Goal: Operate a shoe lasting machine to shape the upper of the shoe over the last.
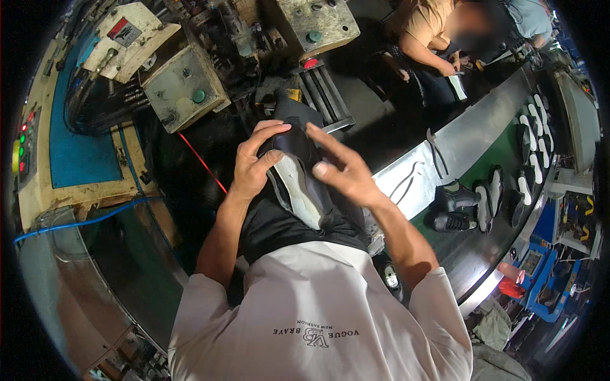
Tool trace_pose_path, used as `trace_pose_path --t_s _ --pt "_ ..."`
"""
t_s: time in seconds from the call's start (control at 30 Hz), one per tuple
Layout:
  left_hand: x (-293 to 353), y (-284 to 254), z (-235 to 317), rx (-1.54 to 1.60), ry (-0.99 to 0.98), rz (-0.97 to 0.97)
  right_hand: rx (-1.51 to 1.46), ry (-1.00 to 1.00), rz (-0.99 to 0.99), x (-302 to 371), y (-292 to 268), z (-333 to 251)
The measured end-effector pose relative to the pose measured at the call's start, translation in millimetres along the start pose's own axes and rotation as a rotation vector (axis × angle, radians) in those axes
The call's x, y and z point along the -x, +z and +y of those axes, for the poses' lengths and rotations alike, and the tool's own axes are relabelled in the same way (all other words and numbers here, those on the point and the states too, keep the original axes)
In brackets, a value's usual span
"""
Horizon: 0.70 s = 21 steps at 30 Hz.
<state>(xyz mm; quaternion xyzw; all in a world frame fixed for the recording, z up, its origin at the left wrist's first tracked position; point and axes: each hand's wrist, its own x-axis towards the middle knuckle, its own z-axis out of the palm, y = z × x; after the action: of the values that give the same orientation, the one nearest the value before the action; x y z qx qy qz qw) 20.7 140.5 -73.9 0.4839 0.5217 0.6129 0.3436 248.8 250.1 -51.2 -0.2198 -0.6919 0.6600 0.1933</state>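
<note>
A black shoe upper (283, 194) rests over my lap, its white insole board (298, 190) facing up and its toe end pointing away from me. My left hand (255, 162) grips it at the far left, fingers over the dark toe part and thumb on the edge beside the white board. On the other side my right hand (348, 173) has its thumb and forefinger spread. Its fingertips are slightly blurred and close to the upper's right edge; whether they touch cannot be made out. Just beyond the toe is a dark, flat machine part (298, 111).
Machine boxes with green knobs (199, 96) and a red button (310, 63) stand ahead. At right, a metal ledge carries pincers (406, 181) and pliers (437, 154). Beyond lie black shoes (454, 219) and white-soled uppers (535, 136) on a green conveyor (486, 162). A co-worker's hand (450, 66) holds another upper.
</note>
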Motion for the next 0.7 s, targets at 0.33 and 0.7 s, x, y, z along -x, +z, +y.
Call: trace_pose_path --t_s 0.33,0.7 --pt "-11.1 6.6 -8.2 0.101 0.005 -0.147 0.157 -0.095 -0.105 -15.6 -16.0 -11.4" --pt "-17.0 34.3 -15.2 0.08 -0.465 0.063 0.046 0.138 0.008 -32.4 -0.8 35.4"
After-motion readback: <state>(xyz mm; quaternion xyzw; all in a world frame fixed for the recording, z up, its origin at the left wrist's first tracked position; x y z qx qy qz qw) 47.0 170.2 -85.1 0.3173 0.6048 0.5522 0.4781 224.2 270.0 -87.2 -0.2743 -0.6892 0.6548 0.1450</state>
